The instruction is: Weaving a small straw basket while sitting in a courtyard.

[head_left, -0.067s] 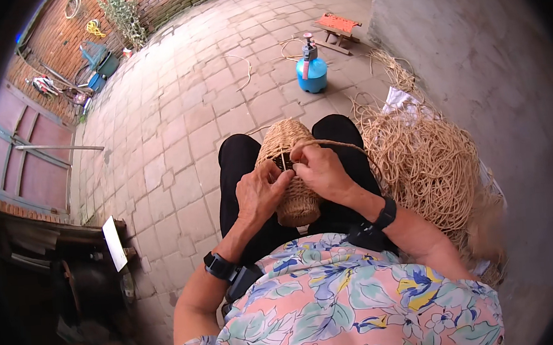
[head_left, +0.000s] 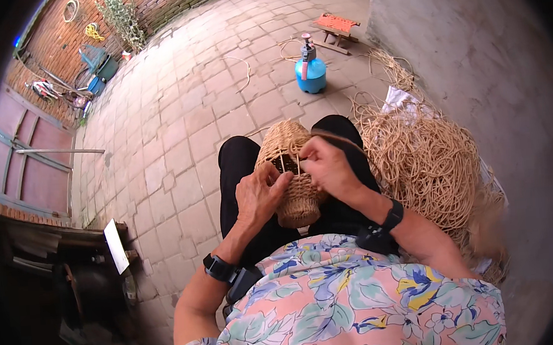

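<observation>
A woven basket (head_left: 285, 135) of tan straw cord lies between my thighs, its narrower round end toward me. A dark gap in its side is crossed by a few bare upright strands (head_left: 283, 164). My left hand (head_left: 257, 193) is closed on the basket at the gap's left edge, thumb and fingers pinching there. At the gap's right side is my right hand (head_left: 333, 170), fingers pinched on a cord (head_left: 345, 139) that loops over the hand and trails off right. The fingertips partly hide where cord and strands meet.
A large tangled heap of cord (head_left: 417, 162) lies to my right beside a grey wall (head_left: 474, 62). Ahead stand a blue pump sprayer (head_left: 311, 77) and a folding stool (head_left: 335, 24) with an orange seat. Dark clutter and a white board (head_left: 115, 246) are at left.
My right hand has shifted slightly right, away from my left, uncovering more of the gap and its strands. The cord has swung up over that hand. My left hand stays put.
</observation>
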The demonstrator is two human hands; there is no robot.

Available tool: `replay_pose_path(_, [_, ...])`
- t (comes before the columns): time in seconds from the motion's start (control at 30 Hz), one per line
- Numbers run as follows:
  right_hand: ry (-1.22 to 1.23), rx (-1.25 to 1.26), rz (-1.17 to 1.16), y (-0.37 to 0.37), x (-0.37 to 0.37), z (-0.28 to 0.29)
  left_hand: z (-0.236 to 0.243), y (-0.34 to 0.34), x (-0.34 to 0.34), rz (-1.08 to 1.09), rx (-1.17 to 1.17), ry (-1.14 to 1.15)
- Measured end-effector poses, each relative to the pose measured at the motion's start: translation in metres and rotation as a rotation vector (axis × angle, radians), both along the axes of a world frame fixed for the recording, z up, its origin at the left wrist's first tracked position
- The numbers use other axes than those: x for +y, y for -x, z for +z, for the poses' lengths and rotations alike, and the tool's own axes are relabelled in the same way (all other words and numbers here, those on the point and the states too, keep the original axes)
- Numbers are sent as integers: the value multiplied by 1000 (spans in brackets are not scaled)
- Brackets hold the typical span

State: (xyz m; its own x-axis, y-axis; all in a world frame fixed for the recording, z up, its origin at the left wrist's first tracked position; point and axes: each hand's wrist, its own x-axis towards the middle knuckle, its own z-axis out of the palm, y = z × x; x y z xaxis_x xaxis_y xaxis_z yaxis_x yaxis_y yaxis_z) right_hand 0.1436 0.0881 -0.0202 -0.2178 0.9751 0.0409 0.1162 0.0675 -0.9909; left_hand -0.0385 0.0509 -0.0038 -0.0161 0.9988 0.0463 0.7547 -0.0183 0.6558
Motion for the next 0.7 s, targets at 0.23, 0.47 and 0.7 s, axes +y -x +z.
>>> replay_pose_path(0.23, [409, 587, 400, -36, -15, -3, 33, 5, 38, -113, 279, -392])
replay_pose_path(0.47, [353, 467, 527, -40, -16, -7, 18, -48, 94, -630, 121, -158])
replay_pose_path(0.7, [485, 606, 515, -40, -12, -12, 49, 125, 186, -34, -523, -526])
